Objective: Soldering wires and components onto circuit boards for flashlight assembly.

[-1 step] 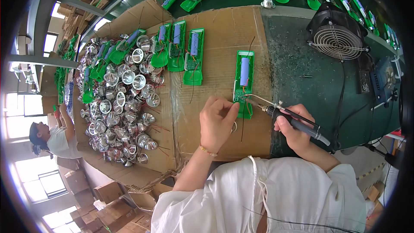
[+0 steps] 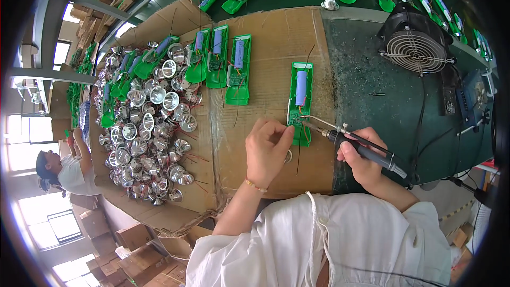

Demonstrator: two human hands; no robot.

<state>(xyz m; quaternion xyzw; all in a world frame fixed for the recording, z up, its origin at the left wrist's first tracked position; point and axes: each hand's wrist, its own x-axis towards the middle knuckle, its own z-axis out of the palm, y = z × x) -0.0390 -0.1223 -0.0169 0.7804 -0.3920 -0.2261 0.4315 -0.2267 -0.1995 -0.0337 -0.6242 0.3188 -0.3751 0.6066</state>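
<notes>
A: Far to the left of our hands we see a heap of shiny reflector cups (image 2: 151, 127) on the cardboard sheet (image 2: 276, 37). Probably it lies there so that we can reach it easily.

B: Yes. Above our left hand stands a row of green holders (image 2: 223, 64), each with a blue battery inside. And our left hand (image 2: 267, 149)?

A: Its fingers are curled and the fingertips press on the lower edge of one green holder (image 2: 300, 101). We think this keeps the holder steady. A small ring lies just beside this hand; we cannot tell if the hand grips it.

B: Our right hand (image 2: 364, 162) is closed around the black soldering iron (image 2: 361, 146). Its tip points left and reaches the thin wires at the lower part of the holder, between both hands.

A: To the upper right of this hand stands a black fan (image 2: 414, 48), maybe for the smoke.
</notes>
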